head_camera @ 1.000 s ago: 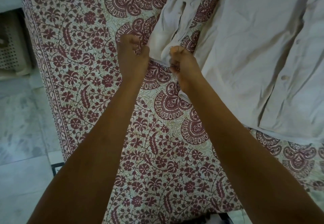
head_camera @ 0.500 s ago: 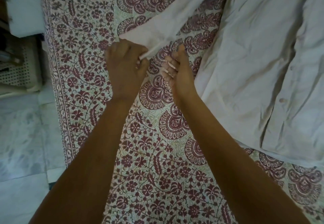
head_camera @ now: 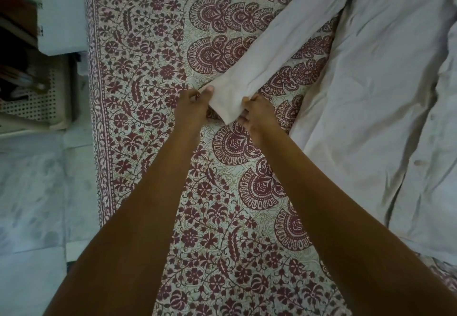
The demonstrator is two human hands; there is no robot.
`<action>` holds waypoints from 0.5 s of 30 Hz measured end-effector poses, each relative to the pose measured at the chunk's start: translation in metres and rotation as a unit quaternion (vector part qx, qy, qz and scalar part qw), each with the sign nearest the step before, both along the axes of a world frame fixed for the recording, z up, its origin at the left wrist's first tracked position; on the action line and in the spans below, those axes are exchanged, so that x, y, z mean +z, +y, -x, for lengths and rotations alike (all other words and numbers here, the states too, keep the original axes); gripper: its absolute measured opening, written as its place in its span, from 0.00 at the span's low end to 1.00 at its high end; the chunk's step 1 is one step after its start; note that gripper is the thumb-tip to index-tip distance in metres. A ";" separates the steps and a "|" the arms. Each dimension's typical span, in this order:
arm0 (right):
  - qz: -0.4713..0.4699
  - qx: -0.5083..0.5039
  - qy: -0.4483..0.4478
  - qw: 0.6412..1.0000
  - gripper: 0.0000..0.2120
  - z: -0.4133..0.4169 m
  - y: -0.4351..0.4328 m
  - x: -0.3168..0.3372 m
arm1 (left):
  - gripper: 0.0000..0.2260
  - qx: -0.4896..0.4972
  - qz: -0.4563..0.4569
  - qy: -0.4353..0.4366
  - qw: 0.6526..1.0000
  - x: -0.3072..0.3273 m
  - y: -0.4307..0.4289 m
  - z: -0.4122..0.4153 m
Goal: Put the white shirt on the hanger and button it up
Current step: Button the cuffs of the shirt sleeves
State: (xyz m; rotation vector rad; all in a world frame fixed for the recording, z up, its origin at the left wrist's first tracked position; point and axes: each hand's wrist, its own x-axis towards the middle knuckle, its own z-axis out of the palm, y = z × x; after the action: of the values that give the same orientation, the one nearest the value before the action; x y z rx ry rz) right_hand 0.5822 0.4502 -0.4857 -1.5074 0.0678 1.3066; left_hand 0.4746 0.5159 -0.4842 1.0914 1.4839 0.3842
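The shirt (head_camera: 371, 98) lies flat on the bed (head_camera: 148, 68) at 3 o'clock, and the left hand (head_camera: 191, 107) and right hand (head_camera: 259, 115), close together, each pinch its sleeve (head_camera: 272, 60) end, likely straightening it; next comes the hanger, not seen.

Top and right edges cut off the shirt (head_camera: 371, 93). The cuff (head_camera: 230, 103) hides some fingers of the left hand (head_camera: 191, 107) and right hand (head_camera: 259, 115). The buttons (head_camera: 418, 162) are too faint to count. The basket (head_camera: 37, 107) is clipped at the left edge, its contents dark and blurred.
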 end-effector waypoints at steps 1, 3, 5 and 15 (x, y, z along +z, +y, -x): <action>-0.008 -0.001 0.009 1.000 0.08 0.000 -0.001 -0.002 | 0.26 0.009 0.029 -0.031 0.999 -0.004 0.001 -0.001; -0.034 -0.002 0.034 0.999 0.10 -0.003 0.000 -0.004 | 0.18 0.042 0.035 -0.085 0.995 -0.003 0.004 -0.004; -0.039 0.006 0.027 0.999 0.10 -0.005 -0.001 -0.004 | 0.13 0.074 -0.013 -0.093 0.993 0.000 0.008 -0.006; 0.043 0.162 -0.299 0.939 0.16 -0.006 -0.008 -0.011 | 0.19 -0.073 -0.200 0.167 0.963 -0.016 0.026 0.007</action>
State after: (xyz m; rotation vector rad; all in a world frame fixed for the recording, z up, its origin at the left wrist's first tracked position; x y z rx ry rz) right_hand 0.5887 0.4424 -0.4965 -1.9945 -0.5412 1.0459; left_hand 0.4678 0.5419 -0.5002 1.6420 1.6463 0.4220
